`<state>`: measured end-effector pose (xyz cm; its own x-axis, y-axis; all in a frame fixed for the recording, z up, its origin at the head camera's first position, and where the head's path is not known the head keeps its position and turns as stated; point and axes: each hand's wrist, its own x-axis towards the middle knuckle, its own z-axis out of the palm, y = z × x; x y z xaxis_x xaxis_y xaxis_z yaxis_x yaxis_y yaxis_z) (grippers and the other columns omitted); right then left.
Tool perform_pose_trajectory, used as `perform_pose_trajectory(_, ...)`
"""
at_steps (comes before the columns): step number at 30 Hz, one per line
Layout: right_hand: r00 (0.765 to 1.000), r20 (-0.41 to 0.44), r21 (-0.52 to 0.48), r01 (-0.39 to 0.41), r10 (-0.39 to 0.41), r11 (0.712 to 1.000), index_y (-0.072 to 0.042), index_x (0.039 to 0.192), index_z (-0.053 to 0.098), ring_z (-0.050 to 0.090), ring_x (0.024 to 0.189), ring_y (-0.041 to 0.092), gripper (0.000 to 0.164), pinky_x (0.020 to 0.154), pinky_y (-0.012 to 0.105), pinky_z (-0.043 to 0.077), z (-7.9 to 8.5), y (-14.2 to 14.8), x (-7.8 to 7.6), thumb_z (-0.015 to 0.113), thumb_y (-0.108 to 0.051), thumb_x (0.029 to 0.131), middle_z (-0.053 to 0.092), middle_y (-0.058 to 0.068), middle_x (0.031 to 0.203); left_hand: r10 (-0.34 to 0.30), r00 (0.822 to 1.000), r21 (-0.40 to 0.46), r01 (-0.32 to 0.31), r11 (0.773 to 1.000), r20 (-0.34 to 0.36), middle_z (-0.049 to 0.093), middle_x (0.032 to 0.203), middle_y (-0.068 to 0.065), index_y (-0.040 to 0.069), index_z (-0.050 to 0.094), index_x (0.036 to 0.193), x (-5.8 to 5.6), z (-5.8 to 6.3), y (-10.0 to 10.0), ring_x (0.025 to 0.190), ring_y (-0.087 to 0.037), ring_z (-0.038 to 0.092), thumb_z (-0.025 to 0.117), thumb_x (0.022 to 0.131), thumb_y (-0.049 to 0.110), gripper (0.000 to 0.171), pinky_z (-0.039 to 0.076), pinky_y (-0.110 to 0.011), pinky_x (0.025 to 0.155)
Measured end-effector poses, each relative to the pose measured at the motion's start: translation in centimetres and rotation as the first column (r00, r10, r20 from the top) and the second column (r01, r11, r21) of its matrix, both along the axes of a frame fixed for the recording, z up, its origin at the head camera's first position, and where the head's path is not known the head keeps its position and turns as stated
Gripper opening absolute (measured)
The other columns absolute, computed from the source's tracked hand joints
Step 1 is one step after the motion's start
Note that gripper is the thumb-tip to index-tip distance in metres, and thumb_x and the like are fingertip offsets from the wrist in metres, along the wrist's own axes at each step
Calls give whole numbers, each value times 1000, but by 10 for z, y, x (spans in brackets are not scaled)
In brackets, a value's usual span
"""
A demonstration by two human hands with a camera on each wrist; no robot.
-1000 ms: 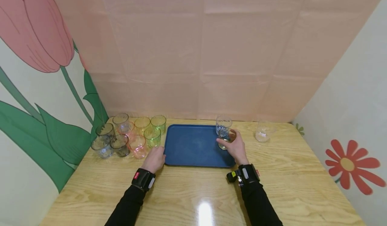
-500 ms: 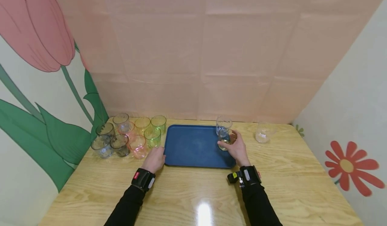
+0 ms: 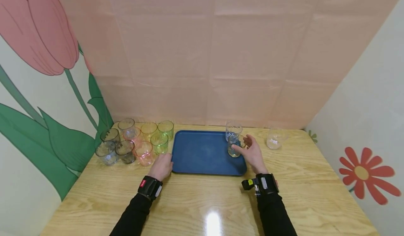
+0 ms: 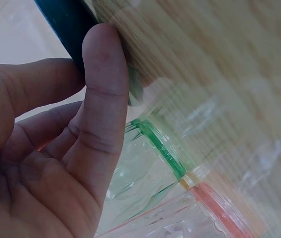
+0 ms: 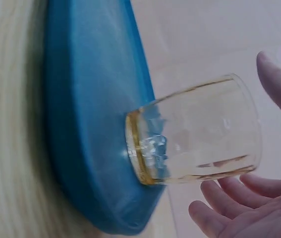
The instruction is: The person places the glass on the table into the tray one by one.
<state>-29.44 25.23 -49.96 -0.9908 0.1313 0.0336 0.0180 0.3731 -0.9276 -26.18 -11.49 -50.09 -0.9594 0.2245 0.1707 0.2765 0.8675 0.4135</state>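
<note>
A blue tray (image 3: 202,152) lies on the table. At its near left corner my left hand (image 3: 161,166) pinches the rim; in the left wrist view the thumb and a finger (image 4: 103,89) meet at the dark blue edge. Upright on the tray's right side stands a clear glass (image 5: 195,134) with a faint amber tint at its base. My right hand (image 3: 252,154) is just right of it, thumb and fingers spread apart around its side, holding nothing. Behind that glass, a second clear glass (image 3: 233,126) stands at the tray's far right corner.
Left of the tray several tinted glasses crowd together, among them a green glass (image 3: 159,144), a pink glass (image 3: 144,153) and a grey glass (image 3: 125,152). A clear glass vessel (image 3: 274,139) stands on the wooden table (image 3: 303,180) at the right. A pink-covered wall (image 3: 205,71) rises behind.
My right hand has let go of the clear glass and drawn back a little to the right, its fingers spreading. The glass stays on the tray. The left hand has not moved.
</note>
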Motion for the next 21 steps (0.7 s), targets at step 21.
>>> perform_pose_trajectory(21, 967, -90, -249, 209, -238, 946, -9, 148, 41, 41, 139, 28, 73, 109, 40, 39, 4, 35, 2, 71, -37, 89, 43, 13, 149, 1, 1000, -8, -1, 1000, 16, 67, 77, -15, -3, 67, 88, 0, -1, 0, 75, -28, 68, 67, 87, 1, 4, 54, -40, 62)
